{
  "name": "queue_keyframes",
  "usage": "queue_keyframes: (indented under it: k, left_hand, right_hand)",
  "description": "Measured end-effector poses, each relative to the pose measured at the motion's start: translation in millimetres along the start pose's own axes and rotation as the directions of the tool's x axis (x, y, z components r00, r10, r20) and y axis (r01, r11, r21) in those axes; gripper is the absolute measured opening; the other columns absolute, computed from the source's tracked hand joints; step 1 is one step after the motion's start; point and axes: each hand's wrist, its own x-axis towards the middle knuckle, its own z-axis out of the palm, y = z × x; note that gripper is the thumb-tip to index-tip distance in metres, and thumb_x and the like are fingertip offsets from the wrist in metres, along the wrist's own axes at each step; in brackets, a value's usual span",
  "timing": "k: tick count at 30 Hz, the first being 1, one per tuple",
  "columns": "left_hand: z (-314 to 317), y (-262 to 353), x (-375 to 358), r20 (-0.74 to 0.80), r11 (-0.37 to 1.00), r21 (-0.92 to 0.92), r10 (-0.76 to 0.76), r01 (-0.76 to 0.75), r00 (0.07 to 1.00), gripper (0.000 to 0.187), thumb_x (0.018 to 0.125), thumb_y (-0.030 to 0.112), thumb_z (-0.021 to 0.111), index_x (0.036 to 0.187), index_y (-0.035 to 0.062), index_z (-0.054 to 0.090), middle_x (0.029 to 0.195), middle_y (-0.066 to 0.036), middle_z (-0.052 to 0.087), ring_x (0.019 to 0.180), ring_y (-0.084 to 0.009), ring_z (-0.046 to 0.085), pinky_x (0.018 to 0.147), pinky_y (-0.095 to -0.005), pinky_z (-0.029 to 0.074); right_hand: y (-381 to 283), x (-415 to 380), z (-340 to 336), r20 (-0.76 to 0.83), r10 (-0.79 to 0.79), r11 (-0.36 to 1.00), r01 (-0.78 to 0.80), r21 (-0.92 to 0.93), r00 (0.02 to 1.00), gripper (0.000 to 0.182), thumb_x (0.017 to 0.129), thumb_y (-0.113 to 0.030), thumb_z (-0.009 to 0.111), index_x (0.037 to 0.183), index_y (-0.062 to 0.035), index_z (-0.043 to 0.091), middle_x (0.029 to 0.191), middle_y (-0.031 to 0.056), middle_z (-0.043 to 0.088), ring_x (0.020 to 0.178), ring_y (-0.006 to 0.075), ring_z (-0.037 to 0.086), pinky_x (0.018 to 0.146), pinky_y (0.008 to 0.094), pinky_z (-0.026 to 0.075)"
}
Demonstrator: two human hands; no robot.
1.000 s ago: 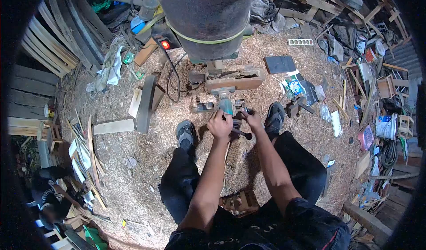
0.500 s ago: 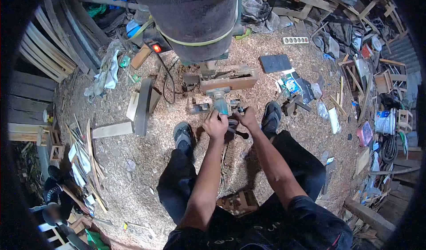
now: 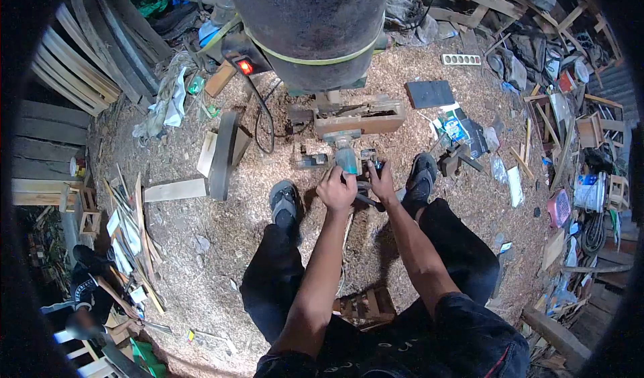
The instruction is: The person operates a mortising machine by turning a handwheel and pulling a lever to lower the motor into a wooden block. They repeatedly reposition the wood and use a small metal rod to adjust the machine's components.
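My left hand (image 3: 337,189) is closed around the lower end of a teal-bodied power tool (image 3: 345,159), whose exact kind I cannot make out. Close beside it, my right hand (image 3: 384,182) is closed, with a small dark part showing at its fingers; what it grips is mostly hidden. Below the hands, a dark bar-like piece (image 3: 370,202) slants toward the right wrist. Small metal-and-dark pieces (image 3: 312,160) lie left of the tool. Just beyond the tool's head sits a brown wooden block (image 3: 362,123) with a slot along its top.
A large dark drum (image 3: 308,29) with a yellow band stands ahead. A lit red switch (image 3: 245,67) and black cable (image 3: 263,120) are to its left. Wood pieces (image 3: 225,156), a power strip (image 3: 461,60) and a dark flat panel (image 3: 430,94) lie on shavings. Another person (image 3: 94,284) is at lower left.
The whole view has shifted slightly, so most things appear a little farther right. Both hands stay at the tool, with little visible change in their grip.
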Motion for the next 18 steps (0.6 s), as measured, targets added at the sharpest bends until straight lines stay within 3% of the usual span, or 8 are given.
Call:
queue_keyframes:
  k: [4, 7, 10, 12, 13, 14, 16, 18]
  left_hand:
    - [-0.8, -1.3, 0.4, 0.014, 1.000, 0.005, 0.007, -0.007, 1.000, 0.023, 0.081, 0.024, 0.056, 0.074, 0.0022, 0.060, 0.072, -0.021, 0.062, 0.064, -0.0427, 0.061, 0.057, -0.0502, 0.050]
    - [-0.9, -1.4, -0.9, 0.026, 1.000, 0.027, -0.005, 0.005, 1.000, 0.022, 0.081, 0.023, 0.056, 0.074, 0.0022, 0.060, 0.073, -0.021, 0.062, 0.064, -0.0429, 0.061, 0.058, -0.0504, 0.050]
    - [-0.6, -2.5, -1.1, 0.025, 1.000, 0.027, 0.003, -0.004, 1.000, 0.023, 0.081, 0.023, 0.056, 0.074, 0.0021, 0.061, 0.073, -0.022, 0.062, 0.065, -0.0432, 0.061, 0.058, -0.0507, 0.050]
    - [0.4, -1.5, -4.8, 0.002, 1.000, 0.015, -0.008, 0.008, 1.000, 0.023, 0.081, 0.024, 0.056, 0.074, 0.0021, 0.060, 0.072, -0.021, 0.062, 0.064, -0.0432, 0.061, 0.058, -0.0506, 0.049]
    - [1.5, -1.5, -2.0, -0.012, 1.000, 0.009, -0.008, 0.008, 1.000, 0.023, 0.081, 0.024, 0.056, 0.074, 0.0021, 0.060, 0.072, -0.021, 0.062, 0.064, -0.0432, 0.061, 0.058, -0.0506, 0.049]
    - [2.3, -1.2, 1.8, -0.005, 1.000, 0.008, -0.004, 0.004, 1.000, 0.023, 0.081, 0.023, 0.056, 0.074, 0.0020, 0.060, 0.072, -0.021, 0.062, 0.065, -0.0432, 0.060, 0.058, -0.0506, 0.049]
    - [0.2, -0.3, -1.0, 0.020, 1.000, 0.009, -0.013, 0.013, 1.000, 0.022, 0.081, 0.023, 0.056, 0.073, 0.0020, 0.060, 0.071, -0.021, 0.061, 0.065, -0.0433, 0.060, 0.058, -0.0507, 0.048]
    - [1.4, -1.4, -2.2, 0.027, 1.000, 0.000, -0.019, 0.019, 0.999, 0.022, 0.081, 0.021, 0.056, 0.073, 0.0014, 0.059, 0.071, -0.021, 0.060, 0.065, -0.0437, 0.059, 0.059, -0.0509, 0.048]
  right_hand:
    - [-9.9, 0.5, -2.7, -0.003, 0.032, 0.998, -0.032, -0.055, 0.999, 0.032, 0.098, -0.022, 0.061, 0.111, 0.0024, 0.045, 0.077, 0.0077, 0.058, 0.063, 0.0153, 0.056, 0.059, 0.0315, 0.047]
    - [-13.8, -0.1, -2.8, -0.042, -0.004, 1.000, 0.004, 0.005, 0.999, 0.029, 0.096, -0.018, 0.062, 0.108, 0.0027, 0.047, 0.076, 0.0089, 0.058, 0.063, 0.0172, 0.056, 0.059, 0.0340, 0.047]
    - [-14.5, 1.1, -1.3, -0.089, -0.087, 0.995, 0.082, -0.061, 0.992, 0.032, 0.100, -0.030, 0.054, 0.105, 0.0018, 0.048, 0.073, 0.0088, 0.056, 0.063, 0.0185, 0.056, 0.059, 0.0351, 0.047]
    - [-46.5, -0.3, -15.3, 0.125, 0.296, 0.889, -0.321, 0.327, 0.947, 0.042, 0.101, -0.042, 0.044, 0.100, -0.0006, 0.050, 0.072, 0.0081, 0.056, 0.061, 0.0191, 0.055, 0.058, 0.0353, 0.047]
    - [-24.2, 4.3, -9.0, 0.318, 0.371, 0.648, -0.488, 0.585, 0.873, 0.052, 0.100, -0.052, 0.035, 0.097, -0.0030, 0.052, 0.072, 0.0078, 0.056, 0.061, 0.0197, 0.055, 0.058, 0.0350, 0.047]
    - [3.5, 8.8, -2.0, 0.494, 0.428, 0.307, -0.636, 0.707, 0.756, 0.064, 0.099, -0.062, 0.025, 0.095, -0.0054, 0.055, 0.072, 0.0075, 0.057, 0.060, 0.0203, 0.055, 0.057, 0.0347, 0.046]
    - [29.3, 15.2, -11.4, 0.760, 0.259, 0.113, -0.801, 0.588, 0.595, 0.068, 0.097, -0.068, 0.025, 0.098, -0.0080, 0.058, 0.072, 0.0060, 0.057, 0.064, 0.0210, 0.061, 0.057, 0.0332, 0.048]
    - [-2.3, 6.1, -20.3, 0.523, 0.556, 0.355, -0.753, 0.554, 0.646, 0.067, 0.097, -0.067, 0.031, 0.103, -0.0069, 0.058, 0.074, 0.0061, 0.058, 0.069, 0.0211, 0.064, 0.059, 0.0325, 0.050]
